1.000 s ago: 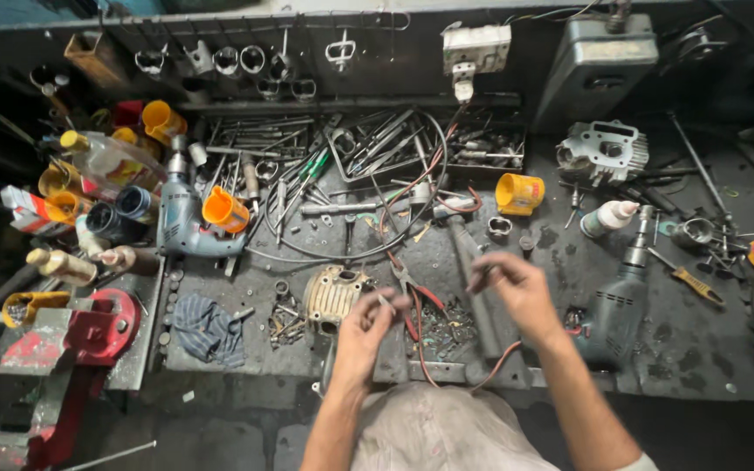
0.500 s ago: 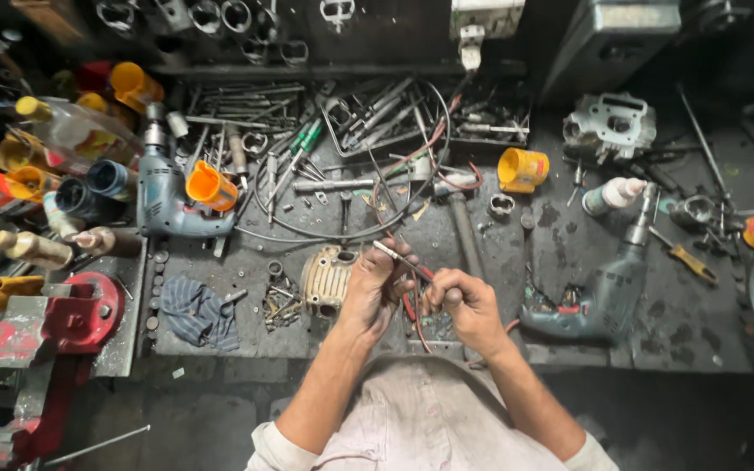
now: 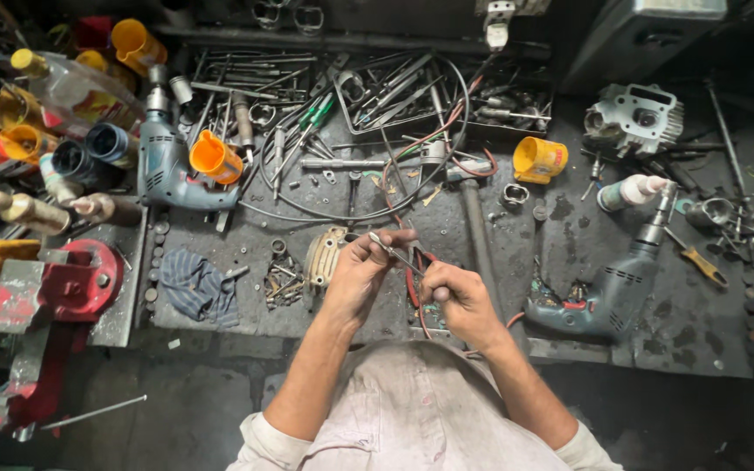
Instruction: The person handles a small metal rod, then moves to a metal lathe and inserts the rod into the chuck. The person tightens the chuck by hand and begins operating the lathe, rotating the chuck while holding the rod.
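Red paint is what gets noticed first at the far left, on the bench vise bolted to the worktop edge. Just right of it, a blue-grey power drill is laid flat with an orange cap against it, and a striped rag is dropped a bit lower down. Loose nuts and washers are piled between the rag and a small finned metal cover.

Dead centre, the left hand is held up over the worktop, fingers pinched together on the end of a thin metal tool, some kind of slim driver or pick, hard to tell which. The right hand is closed round its lower end, with red wires hanging just under both hands. So the tool is bridged between the two hands, above the worktop, not resting on it.

For fiddly work like this, the wrists would probably be better braced on the worktop edge, and the tip kept steady with the pinching hand while the turning is done by the other. Those red wires look easy to snag, so they'd best be kept out of the way.

Further right, a yellow cup is seen, then an engine cylinder head, and a second dark drill lying near the front edge.
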The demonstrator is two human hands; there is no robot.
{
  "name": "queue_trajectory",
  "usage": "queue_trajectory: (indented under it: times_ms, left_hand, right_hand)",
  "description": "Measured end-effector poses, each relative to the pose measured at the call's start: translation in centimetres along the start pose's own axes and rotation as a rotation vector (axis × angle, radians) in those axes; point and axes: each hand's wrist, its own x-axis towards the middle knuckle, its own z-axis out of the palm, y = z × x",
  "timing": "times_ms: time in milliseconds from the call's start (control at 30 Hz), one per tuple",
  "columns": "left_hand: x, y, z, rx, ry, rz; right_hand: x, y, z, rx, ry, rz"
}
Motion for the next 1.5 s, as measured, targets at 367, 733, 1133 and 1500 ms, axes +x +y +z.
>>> queue_trajectory:
  times_ms: [367,733,1133,1500]
  left_hand:
    - [-0.9,0.9,2.8,0.222,-0.208,-0.254]
    - [-0.9,-3.5,1.4,0.014,-0.106,-0.199]
    - [1.3,0.6,-1.1,-0.236,0.175,-0.045]
    - [-1.2,4.8,-0.6,0.985,-0.075,0.392]
  right_hand:
    - [-2.6,2.2,2.6,0.263,0.149,0.011]
    - [-1.7,1.0,2.0,0.047,0.226,0.082]
    - [-1.6,0.3,0.7,-0.196,0.023,-0.01]
    - [-3.5,0.8,-1.3,0.137,0.046,0.075]
